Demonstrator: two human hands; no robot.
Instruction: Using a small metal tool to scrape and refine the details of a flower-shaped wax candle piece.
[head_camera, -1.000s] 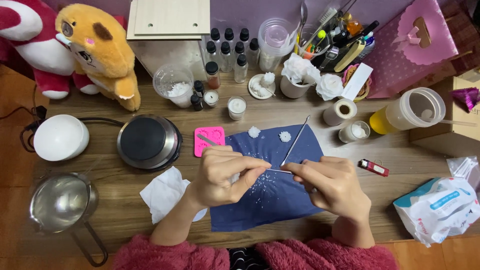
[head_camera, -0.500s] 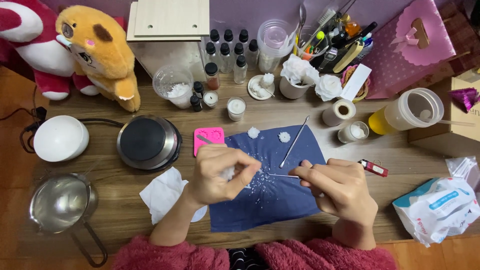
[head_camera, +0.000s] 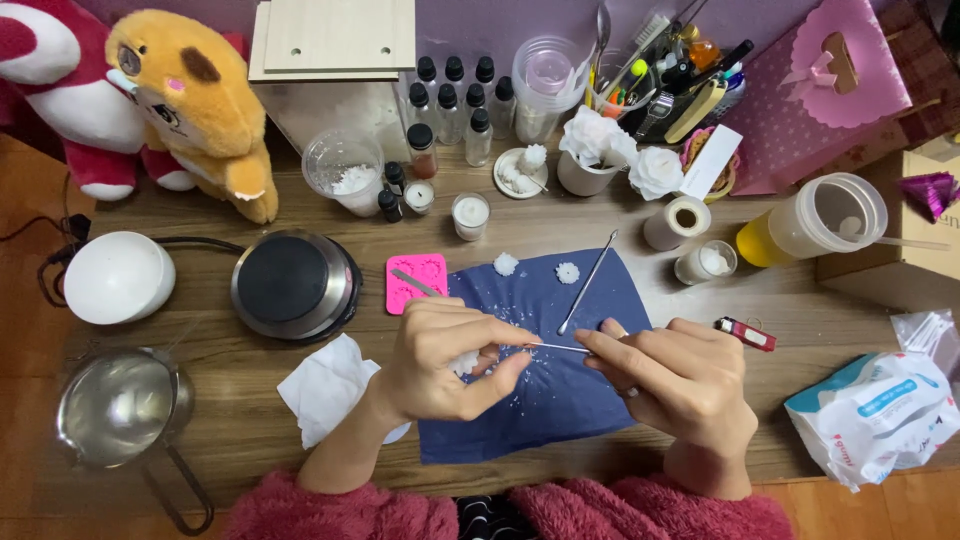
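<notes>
1. Wax piece (head_camera: 466, 362): small, white, seemingly light and crumbly; pinched in left hand (head_camera: 440, 355), fingers closed on it, over cloth (head_camera: 560, 410).
2. Pick (head_camera: 558, 347): thin, stiff; right hand (head_camera: 675, 380) grip clamped on its 3 o'clock end.
3. Pink mold (head_camera: 417, 282) at 11 o'clock on tabletop (head_camera: 230, 375).

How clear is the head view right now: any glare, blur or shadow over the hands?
Head view: even, soft light, sharp overall; left hand and right hand show no motion blur; faint shadows on the blue cloth; mild glare on the steel pot; the thin tool between the hands is hard to resolve.
</notes>
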